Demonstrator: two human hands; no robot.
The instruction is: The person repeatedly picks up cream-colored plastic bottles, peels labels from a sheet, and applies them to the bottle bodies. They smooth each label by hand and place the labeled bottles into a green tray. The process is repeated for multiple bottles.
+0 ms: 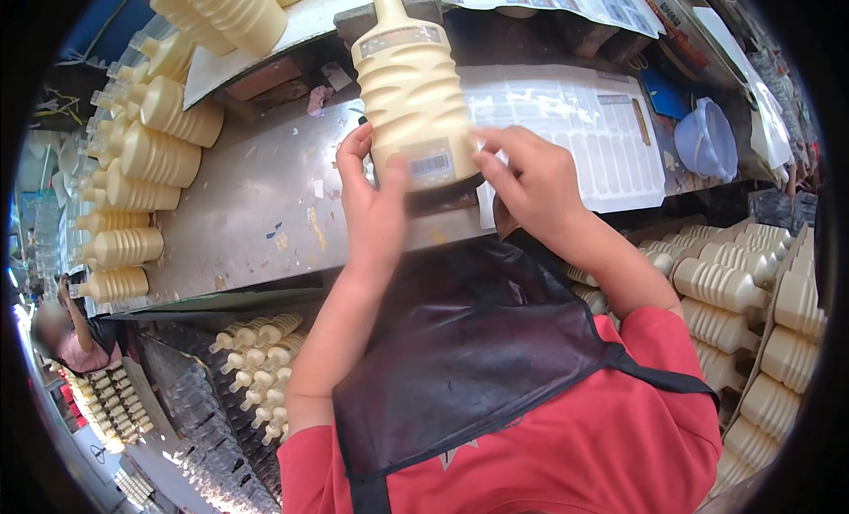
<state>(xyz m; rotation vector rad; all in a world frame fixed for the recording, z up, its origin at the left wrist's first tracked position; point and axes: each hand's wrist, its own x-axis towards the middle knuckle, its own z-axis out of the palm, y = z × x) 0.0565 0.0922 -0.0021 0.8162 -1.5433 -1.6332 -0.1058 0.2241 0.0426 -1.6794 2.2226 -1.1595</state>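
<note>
A ribbed cream plastic bottle (411, 98) with a clear neck stands out in front of me, its neck toward the far edge of the bench. A label with a barcode (431, 163) sits near its base, and a printed band crosses its shoulder. My left hand (371, 191) grips the lower left side, thumb over the front by the label. On the other side, my right hand (535, 174) has its fingers bent, with thumb and fingertips at the bottle's lower right edge. Both hands and the bottle are slightly blurred.
Label sheets (584, 143) cover the bench's right side, near a light-blue bucket (705, 140). Several cream bottles (146, 152) line the left edge of the metal bench (248, 205). More bottles fill boxes (725, 289) at lower right. Another person (80, 337) is at far left.
</note>
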